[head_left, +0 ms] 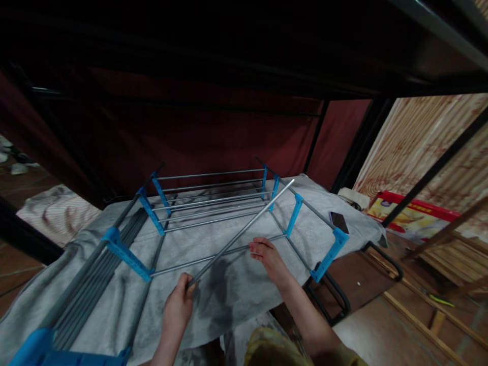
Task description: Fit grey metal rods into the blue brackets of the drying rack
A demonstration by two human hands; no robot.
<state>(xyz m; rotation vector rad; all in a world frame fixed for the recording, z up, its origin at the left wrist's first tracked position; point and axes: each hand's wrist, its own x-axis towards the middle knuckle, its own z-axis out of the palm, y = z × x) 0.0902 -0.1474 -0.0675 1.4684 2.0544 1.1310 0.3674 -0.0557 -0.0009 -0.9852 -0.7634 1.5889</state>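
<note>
**Loose rod held over the half-built rack**

Through the head camera I look down on a low surface covered with a grey cloth (229, 300). On it lies a rack frame (213, 201) made of thin metal bars and blue connectors (125, 254).

The left hand (179, 305) is closed around the near end of a loose rod (240, 234). This rod runs away from me on a slant, up and to the right, and its far end reaches the right side of the frame, near one blue connector there. It crosses above the other bars. I cannot tell if the far end touches anything.

The right hand (269, 256) is at the nearest cross bar (213, 256) of the frame, close to its right end. The fingers are bent and the fingertips rest on this bar — if they really clamp it or only lie on it, I cannot tell from here.

At the left, a bundle of grey rods (91, 274) lies along the side of the frame, partly under the blue connectors. A small dark flat object (338, 221) lies on the cloth just beside the right rail. Further right, on the floor, stands a red and yellow box (415, 216), and wooden slats (419, 325) lie nearer to me. Above everything is a dark metal frame — it hides the upper part of the view.
</note>
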